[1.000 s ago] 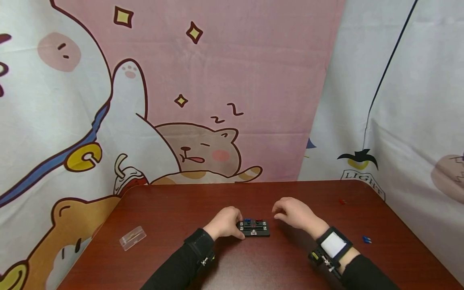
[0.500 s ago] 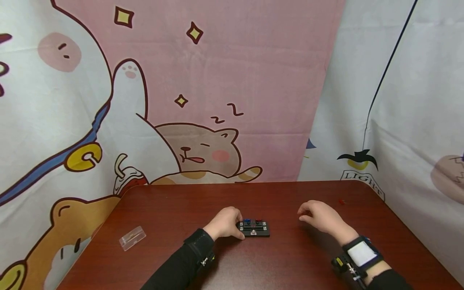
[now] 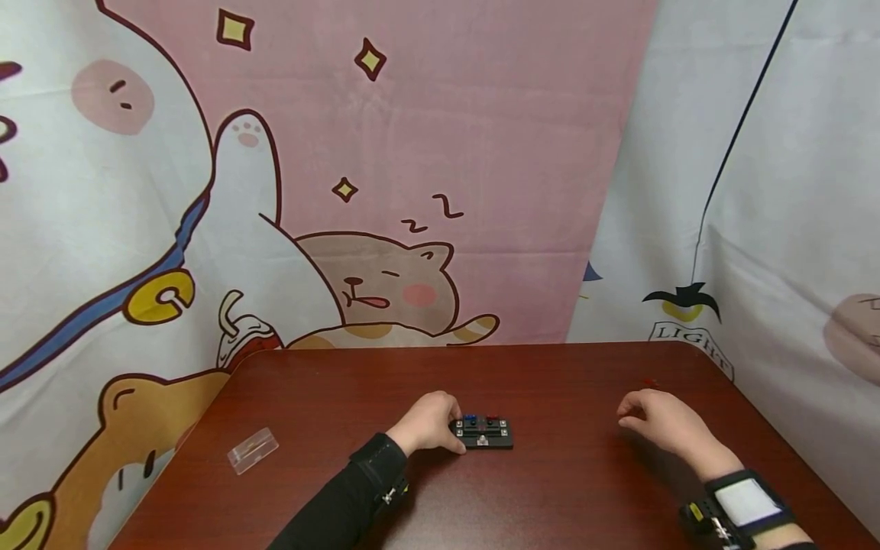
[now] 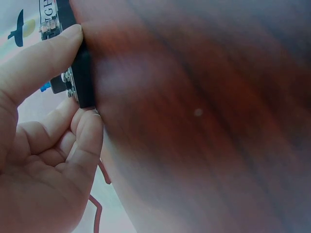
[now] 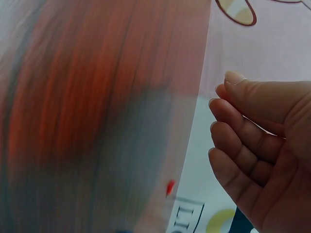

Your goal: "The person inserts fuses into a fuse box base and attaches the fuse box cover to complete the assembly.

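My left hand grips the left end of a small black terminal block lying on the table. The block carries silver metal screws, with a blue and a red part along its back. In the left wrist view, the thumb lies on one long side of the black block and the curled fingers touch its end. My right hand hovers above the right side of the table, fingers loosely curled, nothing visible between them. Just behind it lies a small red piece, which the right wrist view shows as a red piece near the table edge.
A clear plastic rectangular piece lies at the left of the brown table. At the lower edge of the right wrist view, a bit of a blue piece shows. A printed cloth hangs behind the table.
My right hand has moved rightward, away from the black terminal block, toward the red piece. The small blue piece is now hidden behind that arm in the head view. My left hand stays put.
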A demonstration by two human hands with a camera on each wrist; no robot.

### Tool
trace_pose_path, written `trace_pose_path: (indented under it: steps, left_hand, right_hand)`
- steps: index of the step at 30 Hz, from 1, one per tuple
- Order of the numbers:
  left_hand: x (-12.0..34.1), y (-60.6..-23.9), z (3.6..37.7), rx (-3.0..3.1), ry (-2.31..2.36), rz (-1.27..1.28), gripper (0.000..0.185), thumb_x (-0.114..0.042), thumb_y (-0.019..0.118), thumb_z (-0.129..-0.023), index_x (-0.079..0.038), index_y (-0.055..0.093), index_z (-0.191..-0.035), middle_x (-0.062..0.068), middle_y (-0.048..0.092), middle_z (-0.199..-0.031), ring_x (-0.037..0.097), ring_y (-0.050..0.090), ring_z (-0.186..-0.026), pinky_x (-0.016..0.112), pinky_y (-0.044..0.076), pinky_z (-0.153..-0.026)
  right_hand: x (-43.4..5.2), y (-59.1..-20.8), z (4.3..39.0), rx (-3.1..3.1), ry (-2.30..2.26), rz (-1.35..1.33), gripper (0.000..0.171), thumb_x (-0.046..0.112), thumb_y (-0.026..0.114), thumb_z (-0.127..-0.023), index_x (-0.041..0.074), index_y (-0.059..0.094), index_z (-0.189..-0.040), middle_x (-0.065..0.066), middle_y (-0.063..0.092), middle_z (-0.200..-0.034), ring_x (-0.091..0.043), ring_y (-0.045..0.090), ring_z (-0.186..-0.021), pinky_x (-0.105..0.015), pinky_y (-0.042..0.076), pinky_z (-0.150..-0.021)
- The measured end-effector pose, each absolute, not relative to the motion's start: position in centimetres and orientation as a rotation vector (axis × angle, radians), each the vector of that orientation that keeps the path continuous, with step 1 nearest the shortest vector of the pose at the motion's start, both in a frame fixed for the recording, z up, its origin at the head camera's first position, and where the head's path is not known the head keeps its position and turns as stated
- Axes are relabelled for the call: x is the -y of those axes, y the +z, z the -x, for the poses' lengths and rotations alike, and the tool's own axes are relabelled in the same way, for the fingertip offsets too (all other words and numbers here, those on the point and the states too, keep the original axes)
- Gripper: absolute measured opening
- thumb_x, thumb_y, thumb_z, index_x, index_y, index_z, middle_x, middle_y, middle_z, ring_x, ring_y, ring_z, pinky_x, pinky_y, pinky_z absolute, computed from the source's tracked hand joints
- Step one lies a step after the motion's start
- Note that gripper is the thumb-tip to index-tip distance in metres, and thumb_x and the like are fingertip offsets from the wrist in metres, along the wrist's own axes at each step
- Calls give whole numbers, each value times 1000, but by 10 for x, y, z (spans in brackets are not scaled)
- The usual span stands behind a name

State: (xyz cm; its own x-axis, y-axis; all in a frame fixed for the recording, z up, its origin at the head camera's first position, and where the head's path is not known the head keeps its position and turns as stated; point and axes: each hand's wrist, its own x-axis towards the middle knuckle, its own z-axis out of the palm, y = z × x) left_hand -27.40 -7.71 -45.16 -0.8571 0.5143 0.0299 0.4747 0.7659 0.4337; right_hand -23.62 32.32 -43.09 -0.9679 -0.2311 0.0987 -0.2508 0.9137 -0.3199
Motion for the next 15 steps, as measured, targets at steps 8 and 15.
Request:
trace_pose_path:
  steps: [8,15]
  left_hand:
    - [77,-453,274,-2870,661,-808,45,-31,95,-61,-9,70,-91,-4,58,-84,10,53,-77,28,47,-75]
    - [77,-451,274,-2865,662,-800,45,-31,95,-62,-9,70,-91,-4,59,-84,10,53,-77,28,47,-75]
  right_hand:
    - [-354,-423,225,3062,474,-163,12,18,77,-85,13,67,-83,2,62,-77,-17,52,-67,-36,44,-58]
    - [-371,-423,217,3122,489,17,15,20,74,-88,10,65,-83,1,58,-73,-17,50,-63,-35,40,-54]
